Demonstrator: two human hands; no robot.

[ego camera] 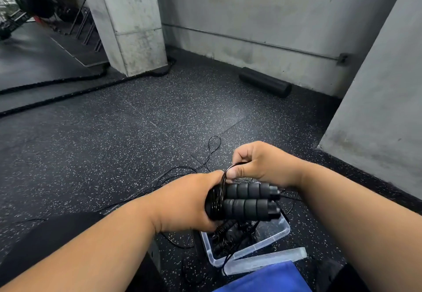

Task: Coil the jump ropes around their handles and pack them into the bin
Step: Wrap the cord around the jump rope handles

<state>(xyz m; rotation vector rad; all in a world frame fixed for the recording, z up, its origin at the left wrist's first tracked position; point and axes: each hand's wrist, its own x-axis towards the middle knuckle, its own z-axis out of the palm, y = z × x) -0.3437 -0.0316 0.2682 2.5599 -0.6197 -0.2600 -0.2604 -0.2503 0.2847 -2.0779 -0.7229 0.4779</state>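
Observation:
My left hand [185, 202] grips two black foam jump-rope handles [249, 200] held side by side, with thin black cord wound several turns around their left end. My right hand [258, 164] pinches a loop of that cord [230, 168] just above the handles. More loose black cord [212, 152] trails over the floor beyond my hands. Below the handles stands a clear plastic bin [274, 237] with coiled black jump ropes [228, 234] inside.
The bin's clear lid [267, 261] lies by its near side, beside a blue cloth [269, 278]. A black foam roller [265, 81] lies against the far wall. Thick battle ropes [68, 86] cross the speckled rubber floor at left. Concrete pillars stand left and right.

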